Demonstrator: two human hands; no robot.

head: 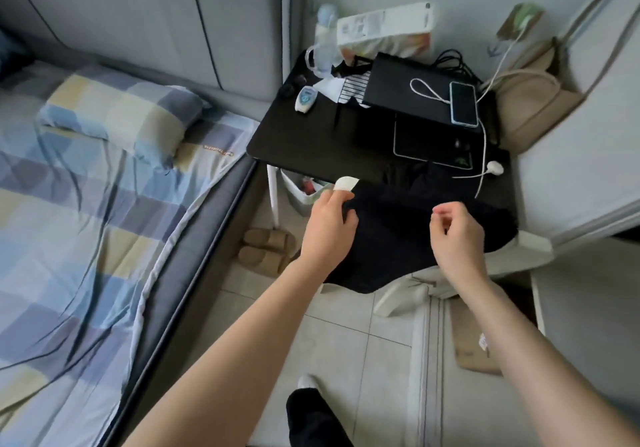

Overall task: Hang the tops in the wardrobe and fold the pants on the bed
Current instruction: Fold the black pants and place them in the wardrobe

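Both hands are at the black fabric garment (398,235) draped off the black worktop (311,135): left hand (327,228) pinches its white-tagged edge, probably to lift it toward the checked bed (86,204); right hand (457,235) hovers, fingers loosely curled, empty.

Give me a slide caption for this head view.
Left hand grips black garment on chair; right hand hovers above.
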